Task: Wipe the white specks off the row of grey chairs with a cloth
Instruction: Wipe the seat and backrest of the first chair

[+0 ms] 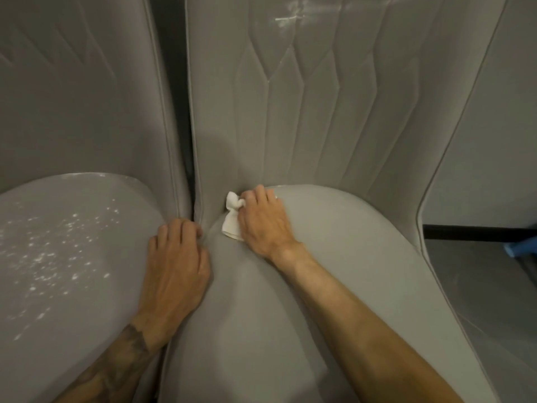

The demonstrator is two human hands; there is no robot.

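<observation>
Right hand (263, 219) gripped a white cloth (231, 219), thumb and fingers curled round the bunched fabric. It pressed the cloth down at the back left corner of the middle chair seat (334, 257), right where the cushion met the quilted backrest (305, 112). The cloth stuck out to the left of the knuckles, partly under the palm and touching the seat. Little room there, with the backrest just behind and the chair's side seam just left of the cloth.

Left hand (177, 257) rested on the front left edge of the same cushion with fingers loosely bent and holding nothing. Its fingertips sat at the seam where the two chairs met. The tattooed forearm (122, 359) lay over the line between the seats.

A dark narrow gap (171, 82) ran up between the two chair backs and closed to nothing at seat level.

White specks (58, 242) lay scattered across the left chair seat (72, 271), well apart from the cloth and on the far side of the left hand. A white smear (290, 18) showed high on the middle backrest, far above the cloth. The seat surface to the right of the right hand looked plain grey, with open cushion running to its right edge. Beyond that edge were floor (479, 286) and a blue object (523, 248), cut off by the frame.
</observation>
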